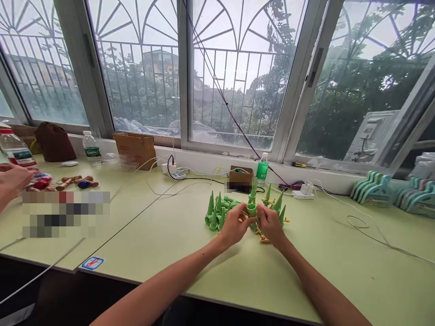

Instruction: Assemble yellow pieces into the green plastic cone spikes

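Note:
My left hand (pixel 234 226) is closed around a green plastic cup-shaped part (pixel 251 208), its round open end tilted up toward me. Beside that part, my right hand (pixel 271 222) is pinched, its fingertips right at the part's side; what they grip is hidden. Several green cones and tubes (pixel 213 217) stand and lie just left of my hands. More green cones (pixel 277 202) with small yellow pieces are behind and right of my right hand. Under my hands, small yellow-orange pieces (pixel 263 239) lie on the table (pixel 163 258).
A green-labelled bottle (pixel 263 168) and a small brown box (pixel 241 177) stand behind the parts. White cables and a power strip (pixel 303 194) run along the back. Pastel hangers (pixel 372 190) stand at right. Another person's hand (pixel 13 181) is at far left, near wooden toys (pixel 64 184).

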A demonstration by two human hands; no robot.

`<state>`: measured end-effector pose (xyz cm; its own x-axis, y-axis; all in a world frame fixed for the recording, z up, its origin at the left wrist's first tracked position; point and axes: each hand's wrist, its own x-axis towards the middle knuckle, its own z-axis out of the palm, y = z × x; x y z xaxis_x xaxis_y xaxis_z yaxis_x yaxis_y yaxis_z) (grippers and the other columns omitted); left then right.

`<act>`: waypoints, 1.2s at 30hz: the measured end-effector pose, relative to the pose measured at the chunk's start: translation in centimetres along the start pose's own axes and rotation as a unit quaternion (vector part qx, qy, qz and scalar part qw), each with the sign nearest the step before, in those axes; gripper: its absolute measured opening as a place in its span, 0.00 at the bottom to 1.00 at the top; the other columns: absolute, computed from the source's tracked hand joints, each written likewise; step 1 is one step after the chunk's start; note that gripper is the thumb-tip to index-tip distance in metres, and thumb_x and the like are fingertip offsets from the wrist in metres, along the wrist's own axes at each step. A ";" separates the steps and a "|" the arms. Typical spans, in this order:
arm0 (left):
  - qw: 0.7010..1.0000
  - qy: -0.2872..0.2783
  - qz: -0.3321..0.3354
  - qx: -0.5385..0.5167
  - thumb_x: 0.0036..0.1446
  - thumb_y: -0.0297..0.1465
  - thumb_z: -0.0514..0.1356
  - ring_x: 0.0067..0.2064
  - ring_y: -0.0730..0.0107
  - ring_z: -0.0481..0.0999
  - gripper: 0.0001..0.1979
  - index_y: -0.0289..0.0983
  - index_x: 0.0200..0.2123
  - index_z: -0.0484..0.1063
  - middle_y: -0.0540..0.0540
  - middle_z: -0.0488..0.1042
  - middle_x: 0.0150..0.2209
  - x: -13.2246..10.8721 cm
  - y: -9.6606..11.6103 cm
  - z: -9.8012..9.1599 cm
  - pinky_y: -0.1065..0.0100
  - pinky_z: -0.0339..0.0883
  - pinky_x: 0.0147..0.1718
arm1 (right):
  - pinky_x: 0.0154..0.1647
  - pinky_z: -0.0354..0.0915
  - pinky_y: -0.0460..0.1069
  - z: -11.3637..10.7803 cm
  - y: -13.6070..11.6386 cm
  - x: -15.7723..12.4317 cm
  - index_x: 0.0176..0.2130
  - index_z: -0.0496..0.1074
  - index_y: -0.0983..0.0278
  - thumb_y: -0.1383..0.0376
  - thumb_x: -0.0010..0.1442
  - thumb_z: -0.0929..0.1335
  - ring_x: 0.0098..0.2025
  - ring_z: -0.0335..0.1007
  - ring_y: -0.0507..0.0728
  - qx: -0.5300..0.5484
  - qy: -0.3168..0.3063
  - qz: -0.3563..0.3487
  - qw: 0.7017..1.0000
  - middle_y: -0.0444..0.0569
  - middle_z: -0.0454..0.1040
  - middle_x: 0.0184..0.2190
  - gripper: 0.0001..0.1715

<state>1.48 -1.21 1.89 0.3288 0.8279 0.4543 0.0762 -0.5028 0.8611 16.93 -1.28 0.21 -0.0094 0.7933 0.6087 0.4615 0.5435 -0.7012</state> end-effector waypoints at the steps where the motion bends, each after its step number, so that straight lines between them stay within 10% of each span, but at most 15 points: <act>1: 1.000 0.002 0.003 0.007 0.53 0.39 0.63 0.26 0.76 0.66 0.12 0.37 0.35 0.68 0.48 0.69 0.33 0.0 0.0 0.0 0.75 0.60 0.21 | 0.21 0.51 0.47 0.0 0.0 0.0 0.23 0.55 0.60 0.52 0.68 0.56 0.19 0.51 0.51 0.005 -0.003 0.001 1.000 0.39 0.55 0.16 0.25; 22: 0.989 0.018 0.100 0.104 0.58 0.29 0.55 0.28 0.75 0.65 0.08 0.40 0.39 0.73 0.47 0.64 0.36 -0.5 -0.1 -0.3 0.74 0.62 0.24 | 0.20 0.52 0.47 0.2 -0.7 0.1 0.23 0.55 0.60 0.49 0.68 0.56 0.18 0.51 0.51 0.008 -0.021 0.000 1.000 0.40 0.56 0.15 0.27; 36: 0.997 0.071 0.026 0.033 0.53 0.28 0.58 0.24 0.80 0.68 0.11 0.40 0.41 0.63 0.49 0.66 0.39 -0.2 -0.2 0.3 0.77 0.61 0.18 | 0.21 0.51 0.46 0.6 -1.1 0.0 0.24 0.54 0.60 0.52 0.68 0.57 0.20 0.50 0.50 0.017 0.001 -0.006 1.000 0.40 0.55 0.18 0.24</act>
<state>1.68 -1.34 1.62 0.1979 0.8243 0.5304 0.1262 -0.5580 0.8202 15.94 -1.70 0.77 -0.0136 0.7866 0.6173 0.4300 0.5620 -0.7066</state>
